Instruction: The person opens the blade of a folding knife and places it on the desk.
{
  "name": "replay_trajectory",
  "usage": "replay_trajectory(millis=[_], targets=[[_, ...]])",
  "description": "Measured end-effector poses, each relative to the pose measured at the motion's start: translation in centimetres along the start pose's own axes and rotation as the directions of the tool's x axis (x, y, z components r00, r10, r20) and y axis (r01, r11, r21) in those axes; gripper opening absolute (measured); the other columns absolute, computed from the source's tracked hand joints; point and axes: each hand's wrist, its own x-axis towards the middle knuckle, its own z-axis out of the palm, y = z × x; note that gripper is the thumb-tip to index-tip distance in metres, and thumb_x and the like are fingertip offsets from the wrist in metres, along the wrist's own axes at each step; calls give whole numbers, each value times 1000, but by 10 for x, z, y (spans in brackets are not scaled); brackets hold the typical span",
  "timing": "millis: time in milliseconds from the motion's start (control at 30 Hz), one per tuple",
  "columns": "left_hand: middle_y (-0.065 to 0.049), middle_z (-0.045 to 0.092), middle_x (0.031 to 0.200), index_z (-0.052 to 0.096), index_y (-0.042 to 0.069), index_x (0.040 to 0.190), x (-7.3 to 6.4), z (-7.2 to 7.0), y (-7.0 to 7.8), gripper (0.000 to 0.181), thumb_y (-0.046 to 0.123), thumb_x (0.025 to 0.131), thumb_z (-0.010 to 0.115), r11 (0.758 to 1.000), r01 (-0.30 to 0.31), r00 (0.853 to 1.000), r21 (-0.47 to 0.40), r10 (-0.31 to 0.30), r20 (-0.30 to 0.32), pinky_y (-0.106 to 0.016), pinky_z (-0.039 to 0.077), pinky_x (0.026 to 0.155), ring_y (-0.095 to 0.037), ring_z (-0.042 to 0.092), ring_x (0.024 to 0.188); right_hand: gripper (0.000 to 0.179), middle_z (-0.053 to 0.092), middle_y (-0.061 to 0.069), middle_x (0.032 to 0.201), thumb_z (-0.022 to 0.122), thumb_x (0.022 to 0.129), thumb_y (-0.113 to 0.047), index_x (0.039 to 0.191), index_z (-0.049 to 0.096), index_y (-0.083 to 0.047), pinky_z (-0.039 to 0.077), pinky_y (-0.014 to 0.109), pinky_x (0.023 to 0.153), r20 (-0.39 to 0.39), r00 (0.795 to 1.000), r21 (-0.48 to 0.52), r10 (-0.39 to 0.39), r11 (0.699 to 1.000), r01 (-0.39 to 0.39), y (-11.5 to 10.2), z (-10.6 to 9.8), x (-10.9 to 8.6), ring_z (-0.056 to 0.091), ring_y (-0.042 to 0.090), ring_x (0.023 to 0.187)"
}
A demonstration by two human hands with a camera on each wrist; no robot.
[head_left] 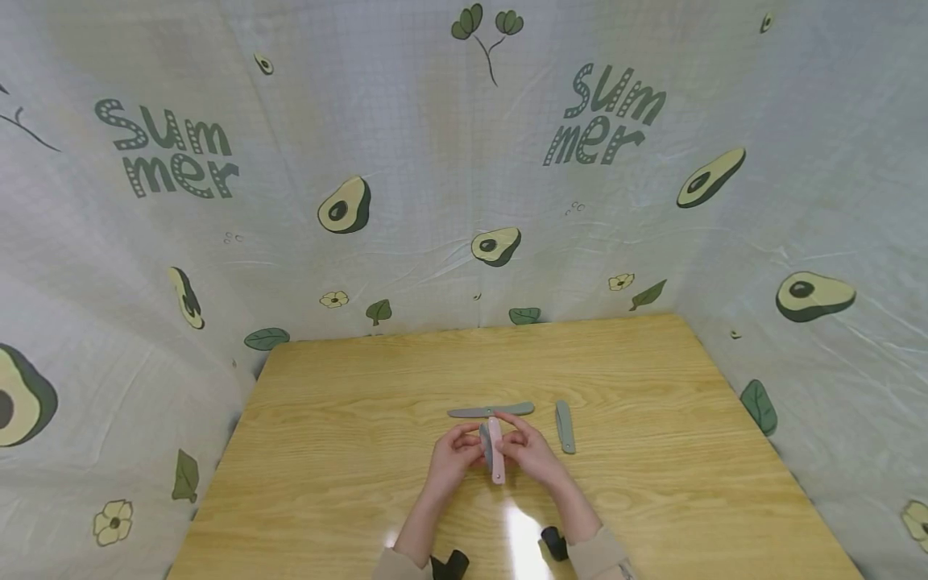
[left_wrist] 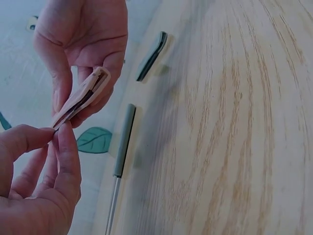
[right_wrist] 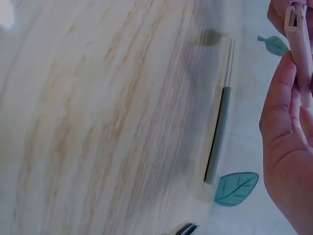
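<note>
Between both hands, over the table, is a folding knife with a pink handle (head_left: 498,461) and a grey blade (head_left: 486,448) partly out of its slot. My right hand (head_left: 532,456) grips the handle from the right. The left hand (head_left: 449,462) pinches the blade side between thumb and fingertips, as the left wrist view also shows. Just beyond the hands lies an unfolded knife with a green handle (head_left: 515,408), its blade (head_left: 470,412) pointing left. To the right of my right hand, a second green knife (head_left: 565,427) lies folded.
The wooden table (head_left: 348,435) reaches back to a hanging cloth (head_left: 420,282) printed with avocados and leaves, which also encloses both sides. Black wrist mounts (head_left: 451,565) show below the forearms near the front. Bright glare falls on the wood between the arms.
</note>
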Motion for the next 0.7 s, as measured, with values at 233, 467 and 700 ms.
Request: replay_trajectory(millis=[233,467,700], targets=[[-8,60,87,52,-7,133,0,1,-5,48,-6,86,63,1000,-24,1000,4,24,9,-41,62,80,-12,62,74,60,64,11,90,55,96,-3,150,29,3,59,35,75,24,1000,15,7,1000,-7,1,-3,-1,64,20,80],[-6,58,85,50,-8,134,0,2,-6,49,-8,87,61,999,-39,999,-26,39,9,-41,62,80,-10,61,74,59,62,10,89,55,95,-1,150,31,1,60,33,72,15,1000,19,22,1000,-22,2,-2,-1,64,19,79],[-10,59,86,49,-10,134,-1,2,-6,50,-7,86,62,999,-31,1000,-33,30,-6,-42,61,80,-10,61,73,58,59,9,87,53,96,0,150,30,2,60,34,70,-5,1000,23,26,999,-26,1,-1,0,62,20,77]])
